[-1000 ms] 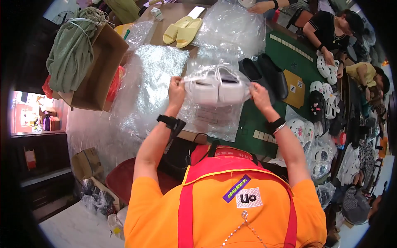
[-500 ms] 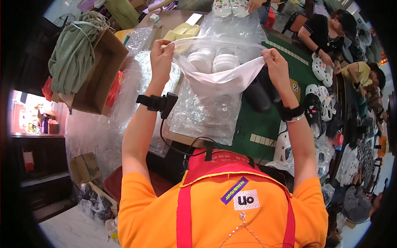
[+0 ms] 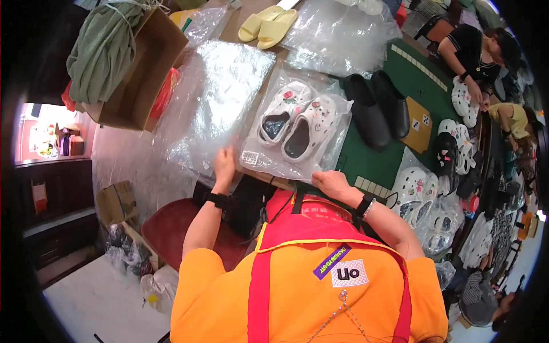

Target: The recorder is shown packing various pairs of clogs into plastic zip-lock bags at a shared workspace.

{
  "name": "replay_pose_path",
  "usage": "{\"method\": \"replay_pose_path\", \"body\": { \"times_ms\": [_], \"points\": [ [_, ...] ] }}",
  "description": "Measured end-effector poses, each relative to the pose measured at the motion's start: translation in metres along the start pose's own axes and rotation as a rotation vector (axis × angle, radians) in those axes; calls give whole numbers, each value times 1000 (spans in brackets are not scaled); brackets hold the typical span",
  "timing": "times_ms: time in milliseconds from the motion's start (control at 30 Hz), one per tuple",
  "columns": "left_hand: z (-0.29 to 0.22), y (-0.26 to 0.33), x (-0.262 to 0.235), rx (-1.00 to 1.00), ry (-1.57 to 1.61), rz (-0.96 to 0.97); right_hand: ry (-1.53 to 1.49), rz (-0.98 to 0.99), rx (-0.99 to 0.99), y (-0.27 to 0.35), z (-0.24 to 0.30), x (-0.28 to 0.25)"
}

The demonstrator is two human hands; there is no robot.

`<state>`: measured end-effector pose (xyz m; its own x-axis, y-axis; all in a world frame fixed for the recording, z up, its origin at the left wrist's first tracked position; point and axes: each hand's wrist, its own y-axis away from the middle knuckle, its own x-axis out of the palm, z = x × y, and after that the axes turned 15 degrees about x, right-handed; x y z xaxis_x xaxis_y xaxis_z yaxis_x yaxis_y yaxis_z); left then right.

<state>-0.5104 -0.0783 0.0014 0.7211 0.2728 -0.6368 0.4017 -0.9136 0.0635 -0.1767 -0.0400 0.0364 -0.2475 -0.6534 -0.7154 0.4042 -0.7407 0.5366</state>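
Note:
A pair of white clogs (image 3: 310,129) with colourful charms lies inside a clear plastic bag (image 3: 262,158) on the table before me. The clogs' heel openings face me. My right hand (image 3: 331,184) pinches the near edge of the bag by its right corner. My left hand (image 3: 225,164) is beside the bag's near left corner; its fingertips are smeared by motion, so a grip cannot be made out. A pair of black clogs (image 3: 369,117) stands just right of the bag.
Yellow slides (image 3: 269,27) sit at the far side near clear plastic sheets (image 3: 343,34). An open cardboard box (image 3: 143,74) with green cloth stands at left. More bagged white clogs (image 3: 413,188) lie at right. Farther right, a co-worker (image 3: 474,60) handles a white clog.
Both hands have come down toward me from the raised, spread bag mouth. The bag now lies flat with the clogs' tops showing; the left hand has moved beside its corner.

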Motion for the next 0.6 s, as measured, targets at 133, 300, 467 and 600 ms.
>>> {"method": "replay_pose_path", "body": {
  "times_ms": [133, 300, 467, 600],
  "points": [
    [-8, 44, 20, -105, 208, 605, 31, -150, -149, 4, 3, 6],
    [-36, 47, 64, 477, -33, 771, -79, -479, -365, -1, 15, 4],
    [-63, 27, 86, 803, -230, 458, -67, -311, -293, 4, 17, 2],
    [-49, -1, 100, 862, -348, 108, -57, -234, -289, 0, 12, 8]
  ]
}}
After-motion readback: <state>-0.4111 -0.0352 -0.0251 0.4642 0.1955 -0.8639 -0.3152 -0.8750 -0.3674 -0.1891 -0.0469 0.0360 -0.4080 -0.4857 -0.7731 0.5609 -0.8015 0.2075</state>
